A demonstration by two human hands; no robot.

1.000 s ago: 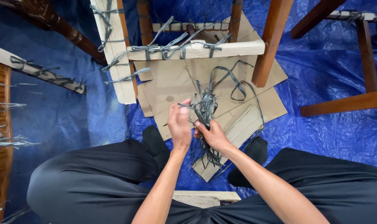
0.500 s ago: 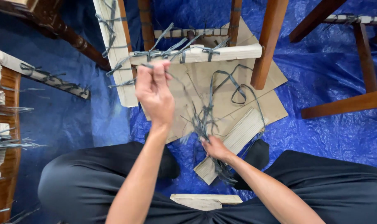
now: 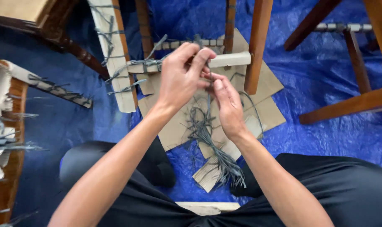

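Note:
My left hand (image 3: 181, 75) is raised in front of a pale wooden chair rail (image 3: 229, 59), its fingers pinched on a thin grey strand (image 3: 208, 103). My right hand (image 3: 228, 105) meets it just below, fingertips also closed on that strand. The strand runs down to a bundle of grey strands (image 3: 218, 155) lying on cardboard pieces (image 3: 266, 113) between my legs. Grey strands are tied around the rail and around the slanted pale rail (image 3: 115, 59) to its left.
Brown chair legs (image 3: 258, 42) rise behind my hands, and another wooden frame (image 3: 359, 101) stands at the right. A blue tarp (image 3: 325, 138) covers the floor. At the left edge sits a wooden frame (image 3: 6, 185) with loose strands and a corrugated piece (image 3: 0, 90).
My left hand pulled a strand up from the bundle toward the rail. My right hand then rose from the bundle to join it at the strand.

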